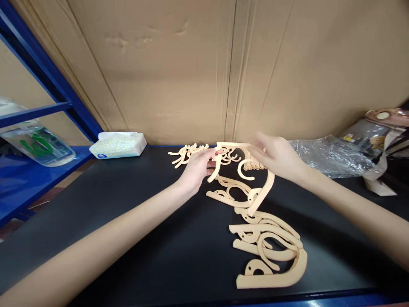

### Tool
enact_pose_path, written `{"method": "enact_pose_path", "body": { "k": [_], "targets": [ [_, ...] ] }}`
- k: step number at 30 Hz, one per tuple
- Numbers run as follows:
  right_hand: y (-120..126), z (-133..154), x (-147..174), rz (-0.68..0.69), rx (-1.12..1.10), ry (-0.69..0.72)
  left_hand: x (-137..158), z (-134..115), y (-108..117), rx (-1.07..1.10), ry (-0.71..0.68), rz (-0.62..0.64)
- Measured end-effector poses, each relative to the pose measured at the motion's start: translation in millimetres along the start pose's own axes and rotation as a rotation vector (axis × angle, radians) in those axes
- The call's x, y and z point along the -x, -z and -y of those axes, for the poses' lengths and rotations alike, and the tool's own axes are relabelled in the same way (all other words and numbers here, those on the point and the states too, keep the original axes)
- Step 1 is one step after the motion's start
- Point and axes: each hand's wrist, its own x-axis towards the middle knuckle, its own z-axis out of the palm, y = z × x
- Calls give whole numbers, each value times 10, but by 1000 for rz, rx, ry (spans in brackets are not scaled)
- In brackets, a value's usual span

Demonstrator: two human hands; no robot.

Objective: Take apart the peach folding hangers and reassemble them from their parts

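Note:
A beige folding hanger is up between my two hands, its arms at angles and its open hook curving below. My left hand is closed in a pinch at the hanger's left side, beside a short curved piece. On the right, my right hand is closed around the hanger's upper part; its fingertips are blurred and partly hidden. Below lie folded beige hangers in an overlapping row, running toward the table's near edge. One folded hanger lies just under my hands.
Behind my hands are a pile of loose beige hooks and a group of small beige parts. A tissue pack sits at the back left of the black table. Clear plastic wrap lies right; cardboard stands behind.

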Motion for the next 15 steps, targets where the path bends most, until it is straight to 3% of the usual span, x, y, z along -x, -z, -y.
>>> {"method": "enact_pose_path", "body": {
  "k": [3, 7, 9, 13, 15],
  "targets": [
    [-21, 52, -115, 81, 339, 200, -10, -80, -69, -101, -2, 106],
    [-80, 108, -198, 80, 435, 277, -8, -154, -128, -282, -54, 183],
    [-114, 97, -225, 91, 299, 249, -5, -163, -121, -395, -99, 164],
    [-170, -11, -300, 167, -179, 31, -10, -156, -44, -649, -239, 16],
    [-163, -90, -333, 167, -293, -54, -56, -154, 57, -756, -286, -54]
  ]
}}
